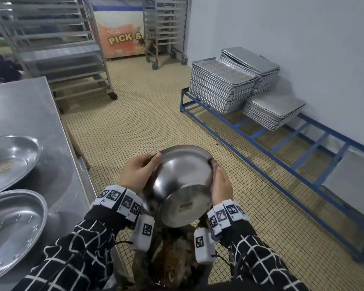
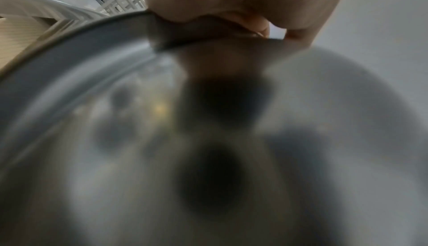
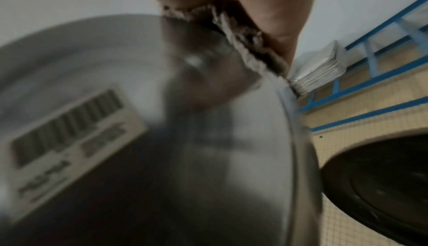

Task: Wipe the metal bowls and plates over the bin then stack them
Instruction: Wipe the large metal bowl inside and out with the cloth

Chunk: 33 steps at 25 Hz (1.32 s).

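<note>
A metal bowl is held tipped over the bin, its flat base with a barcode label turned toward me. My left hand grips the bowl's left rim, thumb on the outside. My right hand pinches a grey-brown cloth against the right rim; the cloth shows between palm and metal. The fingers of both hands are hidden behind the bowl. Two wide metal plates lie on the steel table at the left.
The bin holds brown food scraps, and its dark mouth sits right of the bowl. Stacked baking trays rest on a blue floor rack by the right wall. Wheeled tray racks stand behind the table.
</note>
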Each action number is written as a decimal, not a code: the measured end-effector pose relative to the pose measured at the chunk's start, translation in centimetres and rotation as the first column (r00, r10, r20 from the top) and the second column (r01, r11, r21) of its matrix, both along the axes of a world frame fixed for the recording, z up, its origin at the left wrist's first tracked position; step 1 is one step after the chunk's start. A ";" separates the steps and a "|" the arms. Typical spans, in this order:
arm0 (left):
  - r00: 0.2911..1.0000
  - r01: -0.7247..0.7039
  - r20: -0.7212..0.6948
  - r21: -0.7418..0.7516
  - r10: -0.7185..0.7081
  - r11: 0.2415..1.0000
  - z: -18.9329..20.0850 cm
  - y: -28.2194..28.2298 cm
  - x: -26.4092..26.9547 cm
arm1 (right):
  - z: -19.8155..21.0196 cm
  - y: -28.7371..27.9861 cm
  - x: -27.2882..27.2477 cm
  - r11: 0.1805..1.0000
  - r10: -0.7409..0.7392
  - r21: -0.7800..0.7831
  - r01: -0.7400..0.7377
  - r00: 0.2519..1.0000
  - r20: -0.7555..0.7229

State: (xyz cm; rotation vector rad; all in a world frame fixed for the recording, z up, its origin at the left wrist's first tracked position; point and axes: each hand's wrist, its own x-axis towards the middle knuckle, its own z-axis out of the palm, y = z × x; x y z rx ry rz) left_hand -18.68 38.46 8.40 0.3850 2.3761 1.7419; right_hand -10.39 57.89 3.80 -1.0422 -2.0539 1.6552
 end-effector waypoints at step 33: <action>0.973 -0.058 -0.230 -0.265 -0.005 0.963 1.3 -1.1 1.6 | 2.9 -2.0 1.8 0.915 0.211 0.352 -0.195 0.978 -0.006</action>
